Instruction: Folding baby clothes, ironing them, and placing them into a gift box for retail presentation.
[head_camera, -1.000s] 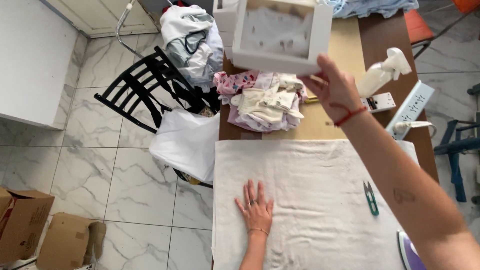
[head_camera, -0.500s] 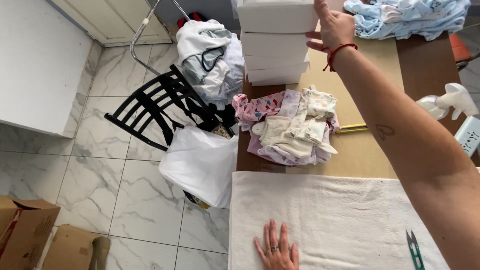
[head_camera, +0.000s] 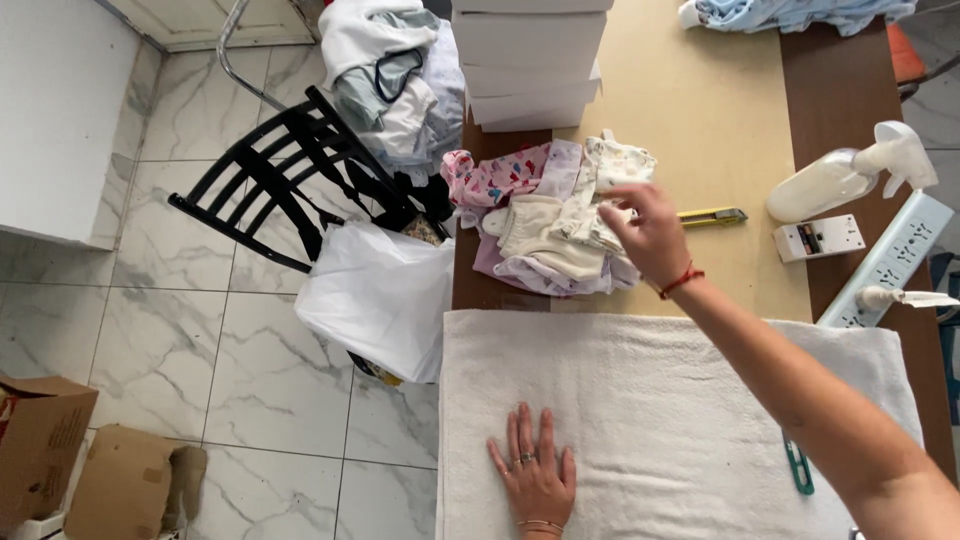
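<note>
Baby clothes (head_camera: 545, 225): heaped on table (head_camera: 700, 120), beyond white towel (head_camera: 660, 400). Right hand (head_camera: 648, 232): over the heap, fingers loosely spread, gripping nothing visible. Left hand (head_camera: 533, 470): flat, fingers spread, on towel, well apart.

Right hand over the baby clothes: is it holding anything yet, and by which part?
Nothing clearly held. The right hand is over the pile of baby clothes, fingers at the cream top piece; no closed grip shows. The left hand lies flat on the white towel.

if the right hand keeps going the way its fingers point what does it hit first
Most likely the pile of baby clothes: the right hand points left over it, fingertips at the cream garment on top. Height above the pile is unclear.
</note>
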